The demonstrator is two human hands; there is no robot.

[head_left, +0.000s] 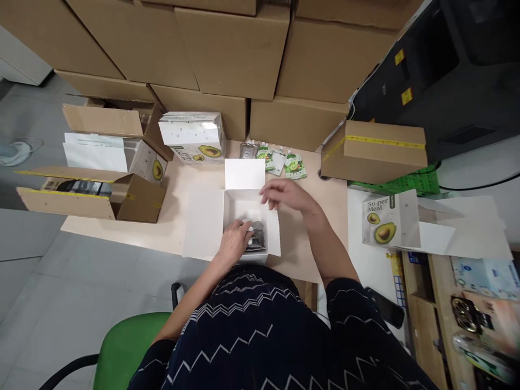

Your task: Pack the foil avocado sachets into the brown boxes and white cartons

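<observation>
A white box (239, 203) is set near the front edge of the tabletop (298, 233), and its flaps are spread wide. Dark pouches (258, 236) with white caps are kept inside it. They are reached by the left hand (232, 242), with its fingers bent; whether one is gripped cannot be told. The right hand (289, 194) is held by the box's back right corner, its fingers loosely curled and open. Green pouches (295, 164) are seen behind the box.
</observation>
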